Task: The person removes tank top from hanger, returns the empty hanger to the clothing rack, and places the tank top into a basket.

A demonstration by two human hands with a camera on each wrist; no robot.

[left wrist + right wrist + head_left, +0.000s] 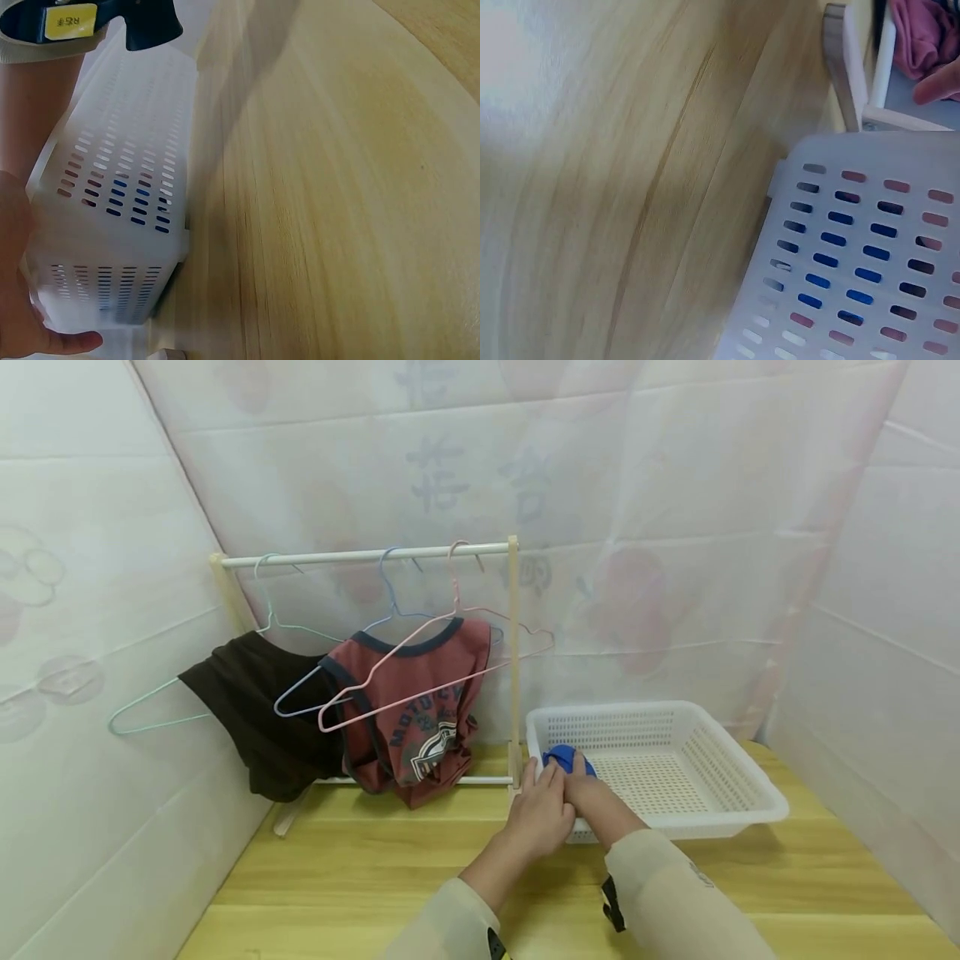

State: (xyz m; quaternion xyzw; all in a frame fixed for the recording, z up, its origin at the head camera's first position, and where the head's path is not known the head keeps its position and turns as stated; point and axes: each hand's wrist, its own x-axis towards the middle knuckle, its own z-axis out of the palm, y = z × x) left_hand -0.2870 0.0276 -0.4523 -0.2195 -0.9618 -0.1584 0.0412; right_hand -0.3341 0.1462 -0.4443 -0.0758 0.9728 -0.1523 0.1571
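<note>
A small bundle of blue cloth lies in the near left corner of the white plastic basket. My left hand reaches over that corner with fingers extended onto the cloth; one finger sticks out straight beyond the basket wall. Crossing close beside it, my right hand reaches inside, one finger laid along the cloth. The left hand covers the rest of its fingers, so I cannot tell whether they grip. Blue shows through the basket's slots in both wrist views.
Left of the basket stands a clothes rack. On it hang a black garment on a green hanger, a red sleeveless top near a blue hanger, and a pink hanger. Sheeted walls enclose the wooden table.
</note>
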